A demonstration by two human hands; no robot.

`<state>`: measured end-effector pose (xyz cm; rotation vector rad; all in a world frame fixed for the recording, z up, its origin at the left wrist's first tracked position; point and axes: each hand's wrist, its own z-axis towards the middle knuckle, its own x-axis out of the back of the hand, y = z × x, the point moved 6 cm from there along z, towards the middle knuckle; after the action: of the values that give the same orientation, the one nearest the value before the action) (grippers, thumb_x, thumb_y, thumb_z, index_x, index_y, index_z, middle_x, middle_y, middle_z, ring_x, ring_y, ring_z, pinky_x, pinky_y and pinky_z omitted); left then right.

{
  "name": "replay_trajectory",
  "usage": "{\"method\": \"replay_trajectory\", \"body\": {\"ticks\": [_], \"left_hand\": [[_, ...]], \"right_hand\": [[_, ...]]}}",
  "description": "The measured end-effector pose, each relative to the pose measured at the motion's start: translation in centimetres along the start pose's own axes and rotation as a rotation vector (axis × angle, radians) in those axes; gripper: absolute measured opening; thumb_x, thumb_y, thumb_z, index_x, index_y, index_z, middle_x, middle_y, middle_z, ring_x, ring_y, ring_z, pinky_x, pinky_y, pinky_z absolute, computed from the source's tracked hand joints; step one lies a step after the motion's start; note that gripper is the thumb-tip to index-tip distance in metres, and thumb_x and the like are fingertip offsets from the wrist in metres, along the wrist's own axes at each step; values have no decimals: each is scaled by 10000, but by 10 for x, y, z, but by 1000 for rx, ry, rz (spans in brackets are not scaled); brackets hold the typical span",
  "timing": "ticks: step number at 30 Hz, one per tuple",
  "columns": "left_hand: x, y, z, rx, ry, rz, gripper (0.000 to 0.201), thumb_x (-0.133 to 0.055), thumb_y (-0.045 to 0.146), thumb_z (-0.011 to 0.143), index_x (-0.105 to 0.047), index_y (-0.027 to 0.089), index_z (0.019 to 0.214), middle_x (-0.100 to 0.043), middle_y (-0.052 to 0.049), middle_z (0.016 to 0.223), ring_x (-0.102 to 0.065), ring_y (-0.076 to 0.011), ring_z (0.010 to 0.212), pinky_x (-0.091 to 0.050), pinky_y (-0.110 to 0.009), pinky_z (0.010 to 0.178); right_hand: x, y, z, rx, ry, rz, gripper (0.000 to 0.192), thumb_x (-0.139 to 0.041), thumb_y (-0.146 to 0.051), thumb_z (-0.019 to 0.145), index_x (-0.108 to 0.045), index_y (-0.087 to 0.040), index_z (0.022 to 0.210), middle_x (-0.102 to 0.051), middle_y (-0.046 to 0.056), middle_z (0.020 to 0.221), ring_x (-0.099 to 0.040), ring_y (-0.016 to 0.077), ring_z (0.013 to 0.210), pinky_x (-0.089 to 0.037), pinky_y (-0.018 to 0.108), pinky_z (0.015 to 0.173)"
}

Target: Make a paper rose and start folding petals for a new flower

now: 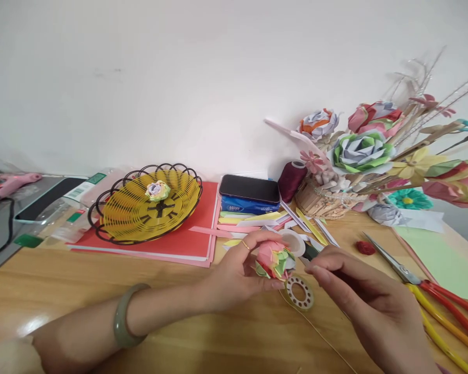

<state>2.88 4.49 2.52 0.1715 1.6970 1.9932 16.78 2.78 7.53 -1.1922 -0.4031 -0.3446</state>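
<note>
The person's left hand [232, 275] held a paper flower [273, 261] with its fingers curled round the side, up off the wooden table [203, 343], close to a round spool with holes [299, 293]. The thumb and first finger of the right hand [368, 298] were pinched together just beside the flower; it was too hard to tell if they had anything thin between them. A pale thread [320, 332] ran over the table below. It looked like the flower was being worked on, maybe tied up with thread. The next move seemed to call for a soft, steady left hold, so the petals would not squash, and a small, careful pinch on the right. A blue pack [249, 204] under a phone [249, 188] had white writing, too small to read for sure. A white label [81, 190] on the left could not be read either.
</note>
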Motion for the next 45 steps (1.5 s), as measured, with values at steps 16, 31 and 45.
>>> {"method": "replay_trajectory", "body": {"ticks": [16, 31, 45], "left_hand": [[-2, 3, -7, -12, -157, -125, 306, -460, 306, 869, -506, 309, 1171, -394, -40, 1342, -351, -234, 1242, -411, -342, 917], [-2, 4, -5, -196, -157, 47, 459, -532, 242, 824, -391, 283, 1259, -347, -74, 1287, -259, -244, 1271, -277, -420, 1034], [0, 3, -4, -224, -146, 164, 453, -515, 187, 828, -379, 296, 1247, -316, -72, 1290, -243, -229, 1277, -300, -413, 1028]], "right_hand": [[-14, 19, 1, -265, -150, 172, 165, -601, -345, 734, -631, -205, 653, -499, -32, 540, -398, 78, 447, -332, 177, 381], [-14, 16, -1, -307, -92, 122, 158, -598, -363, 718, -642, -215, 687, -527, -23, 578, -424, 98, 495, -352, 191, 425], [-11, 20, 5, -195, -104, -14, 216, -585, -393, 723, -708, -220, 764, -640, 20, 638, -510, 131, 507, -392, 218, 415]]}}
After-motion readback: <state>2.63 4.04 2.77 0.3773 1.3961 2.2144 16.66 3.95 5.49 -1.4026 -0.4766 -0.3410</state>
